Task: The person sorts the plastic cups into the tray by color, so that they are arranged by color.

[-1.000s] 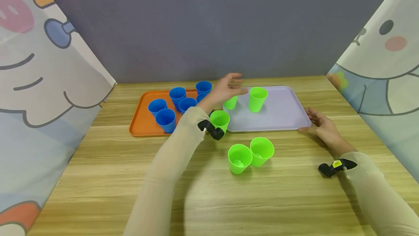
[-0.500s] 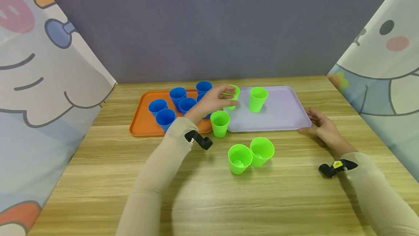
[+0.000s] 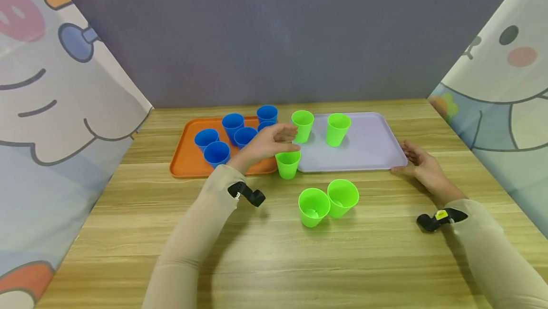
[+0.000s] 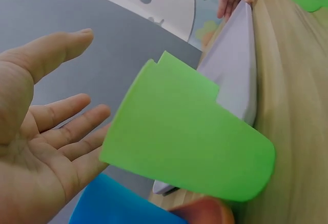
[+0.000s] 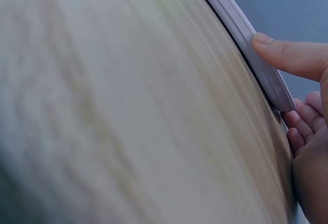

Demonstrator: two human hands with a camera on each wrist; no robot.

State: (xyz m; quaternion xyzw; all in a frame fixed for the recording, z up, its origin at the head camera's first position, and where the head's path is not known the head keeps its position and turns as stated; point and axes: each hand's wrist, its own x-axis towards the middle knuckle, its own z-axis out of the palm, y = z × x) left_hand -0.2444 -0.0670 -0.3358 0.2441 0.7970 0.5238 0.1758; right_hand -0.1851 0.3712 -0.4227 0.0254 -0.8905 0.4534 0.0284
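Note:
My left hand (image 3: 270, 144) holds nothing, its fingers spread and thumb apart in the left wrist view. It hovers just behind and above a green cup (image 3: 287, 168) that stands between the two trays and fills the middle of the left wrist view. Two more green cups (image 3: 303, 129) (image 3: 337, 132) stand upright on the left part of the pale lilac tray (image 3: 368, 149). My right hand (image 3: 421, 166) grips that tray's front right corner, thumb on the front rim (image 5: 241, 34) and fingers round the side. Nearer me, two green cups (image 3: 313, 210) (image 3: 342, 199) stand side by side.
An orange tray (image 3: 181, 164) on the left bears several blue cups (image 3: 216, 154), some partly hidden by my left hand. A dark grey panel (image 3: 274, 37) rises behind the wooden table (image 3: 274, 261). Printed cloth walls (image 3: 77, 99) flank it.
My left hand has drawn back from over the lilac tray, leftward and toward me, uncovering the rear left green cup. My right hand and the cups stay where they were.

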